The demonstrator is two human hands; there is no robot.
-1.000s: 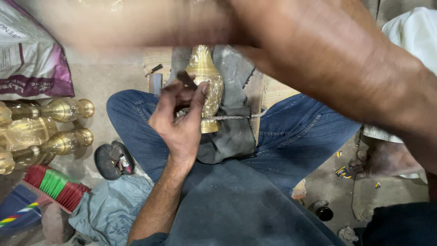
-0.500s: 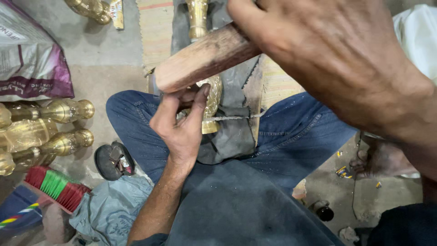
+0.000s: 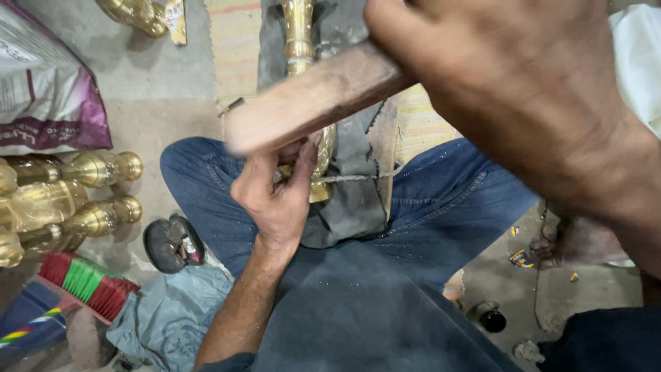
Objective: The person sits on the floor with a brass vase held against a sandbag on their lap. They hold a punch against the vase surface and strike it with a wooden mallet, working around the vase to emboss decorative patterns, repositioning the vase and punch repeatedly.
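- The right hand [image 3: 509,89] grips 1 wooden mallet [image 3: 310,103], blurred, its head just above the left hand's fingers.
- The left hand [image 3: 275,196] closes around a brass piece [image 3: 300,41], holding it on a dark cloth [image 3: 351,207] over the lap.
- Beyond that grip, the brass stem runs away from the person.
- Left of the grip, brass vessels [image 3: 69,200] lie on the floor.
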